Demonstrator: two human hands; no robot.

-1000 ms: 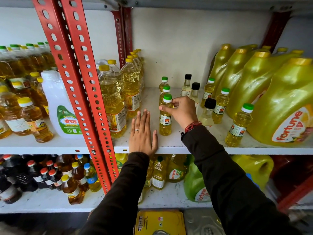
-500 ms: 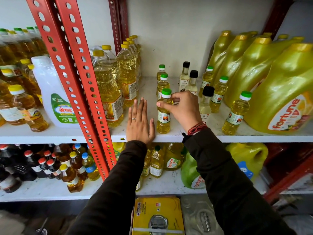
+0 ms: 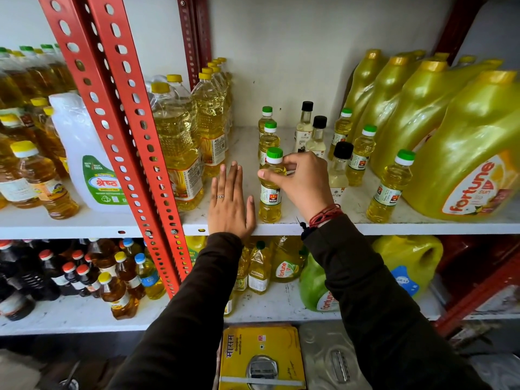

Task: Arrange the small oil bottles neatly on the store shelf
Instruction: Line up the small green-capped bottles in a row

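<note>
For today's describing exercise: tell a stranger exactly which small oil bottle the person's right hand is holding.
Find the white shelf right of the red upright post. Three small green-capped bottles stand in a row running back from its front edge, left of the black-capped ones. The held bottle is the front one, with the right hand pinching its neck and the left hand lying flat beside it.

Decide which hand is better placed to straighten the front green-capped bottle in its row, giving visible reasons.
Right. The right hand already pinches the front green-capped bottle by its neck; the left hand lies flat on the shelf beside it.
</note>
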